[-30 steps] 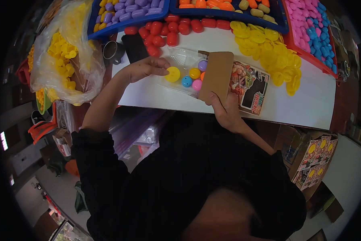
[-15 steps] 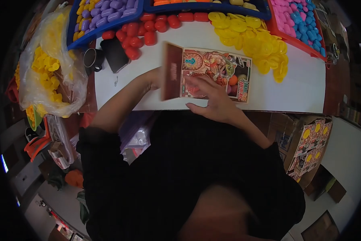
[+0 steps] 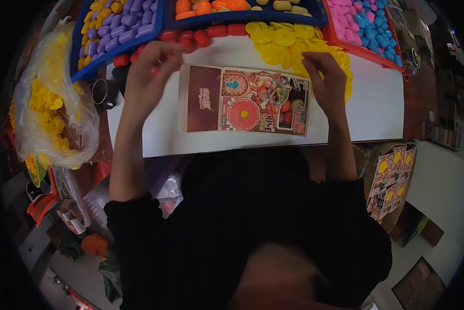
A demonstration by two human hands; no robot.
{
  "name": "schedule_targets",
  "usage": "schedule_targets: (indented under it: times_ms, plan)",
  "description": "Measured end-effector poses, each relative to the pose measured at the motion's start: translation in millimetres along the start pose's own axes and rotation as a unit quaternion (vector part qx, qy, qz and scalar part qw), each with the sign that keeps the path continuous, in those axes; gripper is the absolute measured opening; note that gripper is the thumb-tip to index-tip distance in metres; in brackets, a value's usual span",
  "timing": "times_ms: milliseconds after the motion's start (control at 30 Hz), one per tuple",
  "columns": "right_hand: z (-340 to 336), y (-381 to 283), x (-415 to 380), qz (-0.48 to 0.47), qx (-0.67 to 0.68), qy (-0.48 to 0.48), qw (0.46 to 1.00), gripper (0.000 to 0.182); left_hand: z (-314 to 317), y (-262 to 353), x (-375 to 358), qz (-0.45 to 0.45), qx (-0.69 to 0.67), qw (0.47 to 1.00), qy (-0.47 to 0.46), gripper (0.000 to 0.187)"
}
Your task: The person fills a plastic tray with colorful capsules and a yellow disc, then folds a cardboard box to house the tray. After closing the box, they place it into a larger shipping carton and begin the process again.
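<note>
A printed cardboard box lies flat on the white table, its dark red flap folded out to the left. Coloured pieces show through a dark window at its right side. My left hand is raised above the box's upper left, fingers bent and thumb apart, over the red capsules. Beyond the box's upper right corner, my right hand is beside the yellow discs, with a gap between thumb and forefinger. Neither hand touches the box, and I see nothing held in either.
Blue trays of purple, yellow, orange and beige capsules line the back. A red tray holds pink and blue ones. At the left are a dark mug and a clear bag of yellow pieces. Printed boxes fill a carton lower right.
Both hands have come off the box and moved apart, left hand up towards the red capsules, right hand towards the yellow discs. The flap now lies flatter. The whole view has shifted slightly.
</note>
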State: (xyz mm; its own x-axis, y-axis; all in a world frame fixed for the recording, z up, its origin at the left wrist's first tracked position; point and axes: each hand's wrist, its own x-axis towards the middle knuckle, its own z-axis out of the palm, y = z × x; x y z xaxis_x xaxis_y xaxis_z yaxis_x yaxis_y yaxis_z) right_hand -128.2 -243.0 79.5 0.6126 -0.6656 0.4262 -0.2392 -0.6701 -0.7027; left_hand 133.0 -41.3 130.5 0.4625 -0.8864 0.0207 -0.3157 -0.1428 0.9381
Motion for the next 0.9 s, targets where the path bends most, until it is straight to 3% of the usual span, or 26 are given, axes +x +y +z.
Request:
schedule_targets:
  times_ms: [67, 133, 167, 233, 367, 400, 433, 567, 667, 767, 867, 900]
  plan:
    - [5.3, 0.0, 28.4, 0.008, -0.023, -0.024, 0.999, 0.018, 24.8, 21.3, -24.0, 0.093, 0.085, 0.98, -0.157, 0.034]
    - [19.0, 15.9, 51.9, -0.208, -0.248, -0.029, 0.946, 0.017, 52.4, 16.2, -49.5, 0.197, 0.218, 0.929, -0.224, 0.052]
    - [24.3, 25.0, 60.7, -0.214, -0.246, -0.029, 0.945, 0.017, 62.8, 8.3, -55.2, 0.196, 0.22, 0.931, -0.217, 0.052]
    - [28.9, 39.0, 62.0, -0.229, -0.316, -0.116, 0.913, 0.026, 80.4, -7.2, -67.2, 0.164, 0.274, 0.935, -0.156, 0.059]
    - [9.7, 10.6, 58.2, -0.219, -0.329, -0.11, 0.912, 0.025, 103.2, -21.2, -63.5, 0.157, 0.235, 0.957, -0.063, 0.061]
    - [-2.1, -13.2, 49.2, -0.031, -0.178, -0.131, 0.975, 0.022, 108.9, -23.5, -61.0, 0.173, 0.241, 0.953, -0.056, 0.059]
    - [-9.9, -30.6, 37.5, 0.16, -0.017, -0.143, 0.977, 0.019, 113.0, -24.1, -59.5, 0.19, 0.247, 0.949, -0.051, 0.058]
    - [1.1, -39.2, -19.9, 0.234, 0.074, -0.238, 0.94, 0.019, 118.9, -18.0, -59.3, 0.216, 0.349, 0.909, -0.077, 0.054]
    - [15.6, -32.5, -40.7, -0.016, -0.105, -0.139, 0.985, 0.027, 111.8, -10.2, -52.5, 0.202, 0.425, 0.873, -0.13, 0.058]
    - [20.7, -34.2, -40.3, -0.068, -0.126, -0.11, 0.984, 0.03, 96.7, -13.4, -41.3, 0.218, 0.355, 0.9, -0.132, 0.05]
    - [24.5, -31.6, -41.8, -0.059, -0.107, -0.122, 0.985, 0.034, 90.0, -25.6, -34.2, 0.206, 0.268, 0.925, -0.17, 0.059]
    - [24.8, -30.7, -41.9, -0.063, -0.107, -0.126, 0.984, 0.034, 89.6, -20.3, -33.8, 0.159, 0.246, 0.941, -0.172, 0.067]
